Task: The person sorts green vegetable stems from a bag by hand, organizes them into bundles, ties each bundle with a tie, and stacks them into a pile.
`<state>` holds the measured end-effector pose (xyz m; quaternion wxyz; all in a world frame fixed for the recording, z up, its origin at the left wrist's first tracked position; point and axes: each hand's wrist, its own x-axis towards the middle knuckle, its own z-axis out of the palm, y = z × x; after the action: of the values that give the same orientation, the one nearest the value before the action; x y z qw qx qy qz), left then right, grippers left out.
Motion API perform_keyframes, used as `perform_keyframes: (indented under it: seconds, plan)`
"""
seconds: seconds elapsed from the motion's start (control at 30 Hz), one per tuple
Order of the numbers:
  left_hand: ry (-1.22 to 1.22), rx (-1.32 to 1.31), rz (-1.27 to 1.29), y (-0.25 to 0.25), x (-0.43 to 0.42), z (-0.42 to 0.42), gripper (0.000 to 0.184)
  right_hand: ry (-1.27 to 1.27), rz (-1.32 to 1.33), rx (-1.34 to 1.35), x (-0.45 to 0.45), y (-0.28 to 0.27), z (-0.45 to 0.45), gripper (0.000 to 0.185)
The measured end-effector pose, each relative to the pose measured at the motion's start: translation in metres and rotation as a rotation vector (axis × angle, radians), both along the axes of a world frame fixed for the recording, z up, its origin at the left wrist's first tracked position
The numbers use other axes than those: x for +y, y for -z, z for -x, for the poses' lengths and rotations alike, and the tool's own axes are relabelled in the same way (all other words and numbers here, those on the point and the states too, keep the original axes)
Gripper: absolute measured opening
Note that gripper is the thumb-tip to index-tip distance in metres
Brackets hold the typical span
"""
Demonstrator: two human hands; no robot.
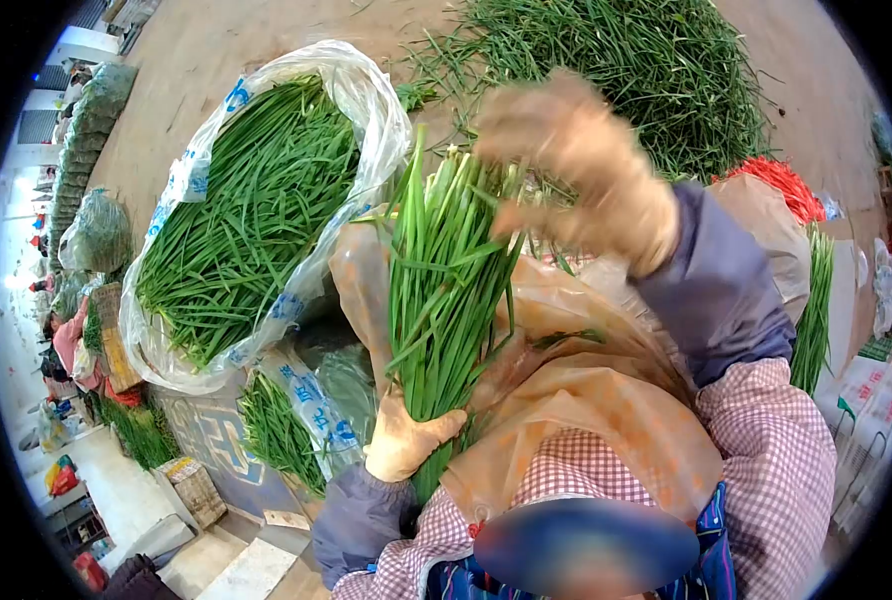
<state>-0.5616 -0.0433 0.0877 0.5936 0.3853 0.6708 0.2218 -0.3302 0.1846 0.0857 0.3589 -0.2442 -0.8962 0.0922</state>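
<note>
Green leafy bunch (pixel 446 290) in left hand (pixel 406 440), right hand (pixel 581 165) blurred above

Blue characters (pixel 196 175) on clear bag (pixel 374 95), pale lettering (pixel 216 440) on grey panel (pixel 181 412), red print on white package (pixel 871 400); none legible

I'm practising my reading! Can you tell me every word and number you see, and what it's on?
Nothing reads for sure.
Big bag: blue writing, too creased.
Lower bag: blue writing, too slanted and creased.
Grey board: large pale marks, too unclear.
White packs: red writing, too small.
</note>
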Motion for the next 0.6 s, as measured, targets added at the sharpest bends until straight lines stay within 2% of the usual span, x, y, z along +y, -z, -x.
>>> perform_keyframes:
  seconds: [0.03, 0.1, 0.13, 0.23, 0.27, 0.37, 0.43, 0.5, 0.57, 0.6]
  plan:
    - [-0.017, -0.004, -0.033, 0.001, 0.001, -0.002, 0.049, -0.013, 0.002, -0.182, -0.023, -0.007, 0.013, 0.061]
    - [-0.052, -0.007, -0.092, 0.001, -0.001, -0.007, 0.049, 0.073, 0.043, -0.191, -0.037, 0.013, 0.034, 0.077]
    - [-0.064, -0.005, -0.097, 0.001, -0.004, -0.007, 0.049, 0.085, 0.087, -0.155, -0.039, 0.019, 0.04, 0.061]
    - [-0.057, 0.022, -0.11, 0.004, -0.008, -0.005, 0.05, -0.056, 0.014, -0.083, -0.046, 0.02, 0.045, 0.048]
    - [-0.024, 0.04, -0.109, 0.004, -0.007, -0.004, 0.051, -0.078, 0.034, 0.016, -0.043, 0.019, 0.045, 0.033]
    - [0.023, 0.04, -0.106, 0.01, -0.008, 0.001, 0.052, -0.134, 0.148, 0.205, -0.025, 0.029, 0.034, 0.028]
    - [-0.003, 0.024, -0.106, 0.012, -0.008, 0.0, 0.054, -0.06, 0.255, 0.416, -0.016, 0.041, 0.027, 0.023]
    - [-0.067, 0.008, -0.104, 0.01, -0.01, -0.003, 0.056, 0.068, 0.203, 0.56, 0.005, 0.047, 0.016, 0.021]
    - [-0.052, 0.012, -0.078, 0.012, -0.011, 0.002, 0.058, 0.376, 0.096, 0.556, 0.045, 0.069, -0.014, 0.018]
    - [-0.044, 0.015, -0.066, 0.013, -0.012, 0.004, 0.059, 0.461, 0.342, 0.574, 0.063, 0.074, -0.035, 0.018]
